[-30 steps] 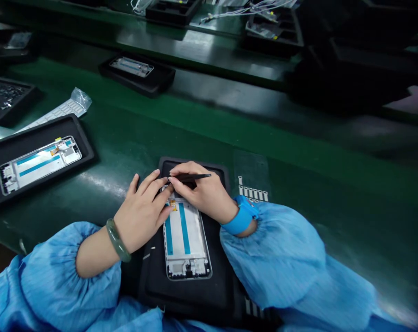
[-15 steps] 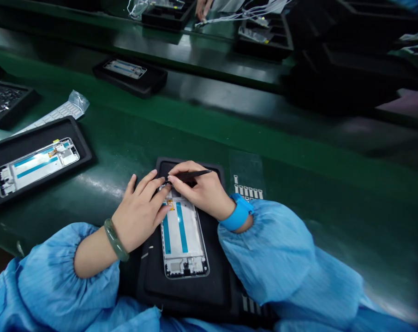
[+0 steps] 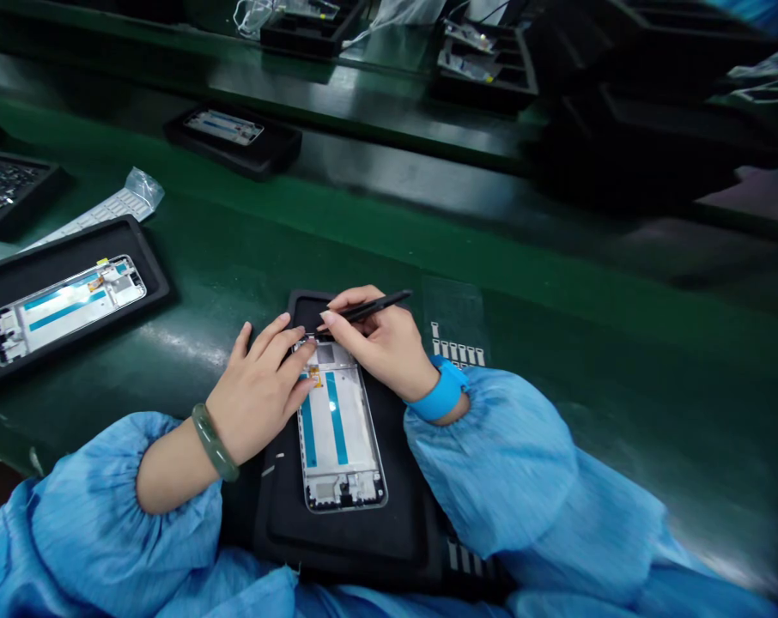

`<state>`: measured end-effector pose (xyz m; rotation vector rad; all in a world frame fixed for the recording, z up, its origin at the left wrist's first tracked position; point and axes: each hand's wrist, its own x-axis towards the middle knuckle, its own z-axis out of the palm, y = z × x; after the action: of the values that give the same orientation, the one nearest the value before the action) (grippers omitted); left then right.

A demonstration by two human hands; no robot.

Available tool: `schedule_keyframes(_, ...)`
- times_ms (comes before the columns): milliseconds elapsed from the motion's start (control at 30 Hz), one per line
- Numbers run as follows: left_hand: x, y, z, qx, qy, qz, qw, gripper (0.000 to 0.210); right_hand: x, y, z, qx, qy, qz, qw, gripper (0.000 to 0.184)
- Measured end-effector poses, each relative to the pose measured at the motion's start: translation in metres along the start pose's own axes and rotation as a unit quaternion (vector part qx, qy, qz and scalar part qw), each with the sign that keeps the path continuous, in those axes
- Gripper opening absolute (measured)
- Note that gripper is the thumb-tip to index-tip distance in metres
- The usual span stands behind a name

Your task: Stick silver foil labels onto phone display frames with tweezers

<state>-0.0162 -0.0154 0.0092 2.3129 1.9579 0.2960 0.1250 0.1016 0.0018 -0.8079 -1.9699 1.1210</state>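
A phone frame with two blue strips lies in a black foam tray in front of me. My left hand rests with fingers spread over the frame's upper left edge, the fingertips touching it near the top. Pinched in my right hand is a slim black tool, perhaps tweezers, its tip pointing down and left at the frame's top edge. That tip sits close to my left fingertips, and what lies under it is too small to make out. An orange flex cable shows beside my left fingers.
On the left, another phone frame lies in a black tray, near a sheet of labels and a tray of small parts. A clear sheet with small pieces lies right of my tray. Further trays stand farther back.
My right hand has shifted slightly up and right, and its tool now shows more of its length. My left hand stays nearly still. A co-worker's hand at the top has left view.
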Motion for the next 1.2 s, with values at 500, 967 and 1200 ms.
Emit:
schedule_keyframes(500, -0.0010, -0.0015, 0.0012, -0.007, 0.012, 0.013, 1.000, 0.037, -0.0002, 0.0031, 0.0003, 0.038, 0.001, 0.019, 0.999, 0.015)
schedule_keyframes(967, -0.0019, -0.0035, 0.0015, 0.005, 0.012, 0.030, 0.999, 0.040, -0.0016, 0.0005, -0.0014, 0.000, -0.031, -0.009, 0.999, 0.010)
schedule_keyframes(1200, -0.0023, -0.0040, 0.0028, 0.015, 0.014, 0.033, 0.999, 0.039, -0.0011, -0.0014, -0.0006, -0.033, -0.039, -0.045, 0.998, 0.008)
